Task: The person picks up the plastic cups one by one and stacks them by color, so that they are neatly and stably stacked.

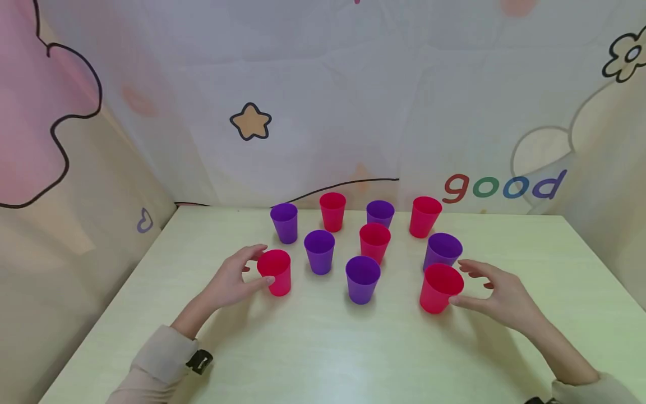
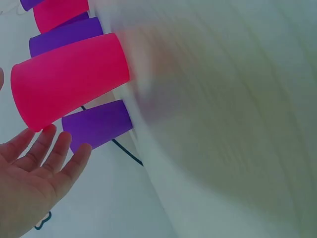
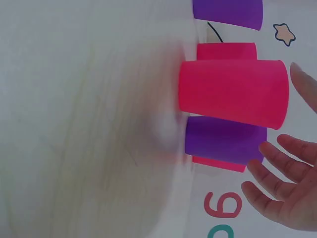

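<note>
My left hand (image 1: 241, 276) reaches around the upper part of the front-left red cup (image 1: 280, 280), thumb at its near side and fingers behind. In the left wrist view the fingers (image 2: 58, 148) are spread and fairly straight, fingertips right at the rim of that red cup (image 2: 72, 79). On the right, my right hand (image 1: 499, 294) stands beside the front-right red cup (image 1: 436, 294), thumb tip at its rim. The right wrist view has a gap between the spread fingers (image 3: 277, 178) and this red cup (image 3: 233, 91). Both cups stand upright, mouths up.
Between the hands stand purple cups (image 1: 361, 286) (image 1: 319, 258) and a red cup (image 1: 373, 247). Another purple cup (image 1: 440, 252) is close behind the front-right one. Farther back are more red and purple cups (image 1: 286, 227) near the printed backdrop (image 1: 323, 140). All rest on a pale table (image 1: 323, 353).
</note>
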Demonstrator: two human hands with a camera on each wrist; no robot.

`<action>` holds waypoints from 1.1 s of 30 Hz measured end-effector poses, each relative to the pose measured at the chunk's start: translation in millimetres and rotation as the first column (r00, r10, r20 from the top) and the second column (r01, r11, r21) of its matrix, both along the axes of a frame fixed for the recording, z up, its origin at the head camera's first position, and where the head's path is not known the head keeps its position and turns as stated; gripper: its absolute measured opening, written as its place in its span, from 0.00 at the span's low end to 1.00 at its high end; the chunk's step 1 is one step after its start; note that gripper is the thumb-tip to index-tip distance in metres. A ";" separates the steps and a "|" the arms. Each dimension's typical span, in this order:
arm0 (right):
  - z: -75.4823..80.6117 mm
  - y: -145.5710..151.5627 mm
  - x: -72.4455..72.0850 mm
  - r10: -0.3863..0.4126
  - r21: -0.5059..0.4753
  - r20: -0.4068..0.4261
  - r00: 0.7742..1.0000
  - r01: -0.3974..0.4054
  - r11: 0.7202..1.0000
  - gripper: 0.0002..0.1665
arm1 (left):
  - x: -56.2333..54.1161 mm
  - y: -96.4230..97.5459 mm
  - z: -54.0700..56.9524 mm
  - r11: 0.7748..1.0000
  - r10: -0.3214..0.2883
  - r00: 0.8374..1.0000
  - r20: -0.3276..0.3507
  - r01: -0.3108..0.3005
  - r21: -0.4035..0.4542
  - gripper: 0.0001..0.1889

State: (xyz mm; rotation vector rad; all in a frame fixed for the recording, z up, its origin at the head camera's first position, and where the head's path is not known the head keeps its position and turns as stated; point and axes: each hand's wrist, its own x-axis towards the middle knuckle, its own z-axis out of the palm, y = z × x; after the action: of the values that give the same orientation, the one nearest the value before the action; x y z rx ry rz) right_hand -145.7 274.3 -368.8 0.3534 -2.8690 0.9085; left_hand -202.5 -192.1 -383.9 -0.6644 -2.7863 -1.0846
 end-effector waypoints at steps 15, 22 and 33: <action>-8.4 -9.4 -3.8 -0.023 -0.057 0.058 0.998 0.027 0.998 0.42 | -1.3 -0.9 -7.0 0.998 0.006 1.000 0.023 -0.007 0.060 0.25; -9.1 -9.0 -5.6 -0.017 -0.068 0.063 0.998 0.021 0.997 0.41 | 2.3 -3.0 -6.8 0.997 0.001 1.000 0.015 -0.002 0.074 0.24; -11.7 -8.7 -5.0 -0.025 -0.094 0.080 0.996 0.033 0.995 0.41 | 6.6 -4.4 -8.0 0.995 -0.007 1.000 0.018 0.006 0.097 0.22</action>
State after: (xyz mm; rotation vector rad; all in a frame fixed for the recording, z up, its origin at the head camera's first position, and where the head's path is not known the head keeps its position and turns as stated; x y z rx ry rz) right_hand -150.7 265.7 -380.5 0.2714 -2.8798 1.0733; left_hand -195.9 -196.5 -391.9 -0.6567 -2.7271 -1.2241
